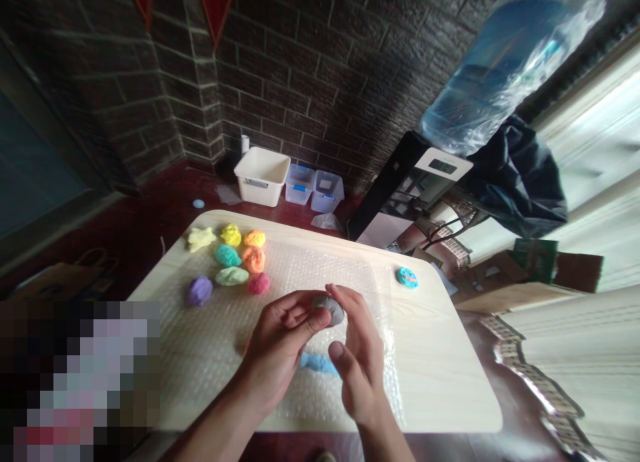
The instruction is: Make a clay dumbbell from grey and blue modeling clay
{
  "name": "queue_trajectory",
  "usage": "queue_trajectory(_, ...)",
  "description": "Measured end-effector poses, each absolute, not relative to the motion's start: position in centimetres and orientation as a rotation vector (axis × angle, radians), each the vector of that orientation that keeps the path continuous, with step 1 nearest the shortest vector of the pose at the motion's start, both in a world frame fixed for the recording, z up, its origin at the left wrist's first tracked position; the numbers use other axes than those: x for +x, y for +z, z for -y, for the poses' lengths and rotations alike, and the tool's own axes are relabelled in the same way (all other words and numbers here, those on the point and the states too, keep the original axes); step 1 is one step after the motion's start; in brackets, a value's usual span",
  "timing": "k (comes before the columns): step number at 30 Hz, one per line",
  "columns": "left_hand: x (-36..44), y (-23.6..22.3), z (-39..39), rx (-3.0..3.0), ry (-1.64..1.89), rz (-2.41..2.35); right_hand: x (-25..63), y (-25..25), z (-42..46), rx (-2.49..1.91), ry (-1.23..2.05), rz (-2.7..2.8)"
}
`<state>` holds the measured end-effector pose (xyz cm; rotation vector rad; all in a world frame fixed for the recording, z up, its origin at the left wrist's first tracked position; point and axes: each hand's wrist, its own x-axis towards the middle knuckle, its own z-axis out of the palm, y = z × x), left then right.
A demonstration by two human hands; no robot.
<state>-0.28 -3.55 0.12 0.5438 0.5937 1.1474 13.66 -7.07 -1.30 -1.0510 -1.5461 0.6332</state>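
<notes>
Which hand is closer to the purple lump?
The left hand, pinching the grey lump, is nearer: it's to the right of the purple lump. The right hand is farther right, past the left one.

A rounded grey lump (334,311) sits in the left grip (283,335).

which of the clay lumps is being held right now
The gray lump, pinched in the left hand's fingers; the other visible lumps lie on the bubble wrap or table.

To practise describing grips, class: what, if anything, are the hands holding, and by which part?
Grey lump: left hand pinches its near-left side; right hand cups its right.
</notes>
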Motion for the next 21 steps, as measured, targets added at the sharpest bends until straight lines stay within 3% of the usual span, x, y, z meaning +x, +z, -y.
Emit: queue_trajectory(21, -0.12, -0.30, 3.63, 0.518, 1.108, -0.621, 13.74, -1.01, 6.66, -1.116, 0.365, 1.803)
